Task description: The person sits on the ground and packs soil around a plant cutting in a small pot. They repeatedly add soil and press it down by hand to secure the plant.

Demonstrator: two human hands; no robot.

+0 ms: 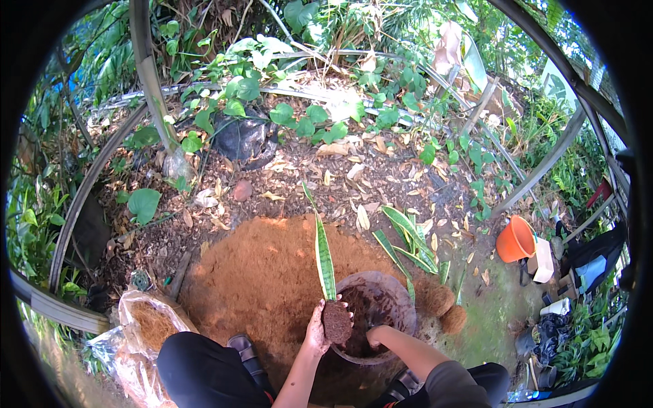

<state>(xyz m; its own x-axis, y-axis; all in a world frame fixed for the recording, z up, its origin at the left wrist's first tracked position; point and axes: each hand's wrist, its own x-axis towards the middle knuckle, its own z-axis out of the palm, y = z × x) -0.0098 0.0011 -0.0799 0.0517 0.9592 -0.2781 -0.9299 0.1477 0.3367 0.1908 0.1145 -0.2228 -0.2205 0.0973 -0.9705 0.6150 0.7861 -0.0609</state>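
My left hand [315, 331] is closed around the dark soil ball [338, 324] of a snake plant. Its long, yellow-edged leaf [324, 258] points upward, away from me. Beside it, to the right, a wide round tub [400, 297] stands on the ground with dark wet material inside. My right hand [375, 336] reaches down into this tub near its close rim; its fingers are hidden. Just right of the tub lie two round brown fibre-covered balls [437, 300], and several more snake plant leaves [415, 238] lie behind them.
A clear plastic bag [129, 353] with brown fibre [151, 325] sits left of my knee. Loose brown soil [252, 272] spreads in front of me. An orange bucket [515, 240] lies tipped at the right, near a black bag [554, 333]. Curved poles [151, 81] and leafy plants surround the spot.
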